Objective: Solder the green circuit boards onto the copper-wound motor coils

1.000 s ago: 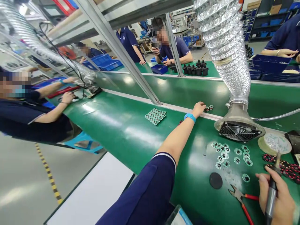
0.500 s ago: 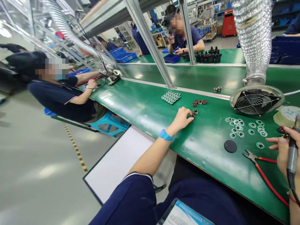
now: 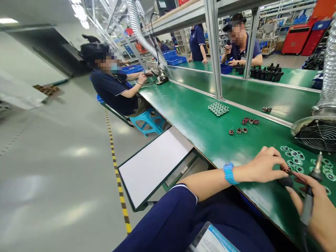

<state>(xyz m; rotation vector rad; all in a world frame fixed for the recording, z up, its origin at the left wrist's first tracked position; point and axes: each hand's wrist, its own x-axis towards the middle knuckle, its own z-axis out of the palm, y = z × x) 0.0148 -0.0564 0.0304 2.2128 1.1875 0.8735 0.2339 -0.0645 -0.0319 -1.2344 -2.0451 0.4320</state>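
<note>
Head view looks down the long green-belted worktop (image 3: 189,115), with my left hand (image 3: 265,164) reaching right across it, a blue wristband on the wrist. That hand is curled narrow, its fingertips (image 3: 279,161) down at a small dark ring part (image 3: 285,170) beside a round black pad (image 3: 285,182). I can't tell whether the ring is actually pinched. My right hand (image 3: 317,206) is closed around a slim grey soldering iron (image 3: 308,199), its metal tip pointing up and away from me.

The ring part should be light and stiff, but small enough to slip or roll, so I'd take it by its rim with my fingertips. Just beyond lie loose round green-and-clear discs (image 3: 295,157), which look thin and easy to scatter. Farther left sit small red-and-dark rings (image 3: 244,130) and a neat cluster of green rings (image 3: 218,108).

My fingers hide most of the ring part, and the lower end of the iron runs out of the frame. The right edge also cuts off my right hand and the metal fan housing (image 3: 317,134).
</note>
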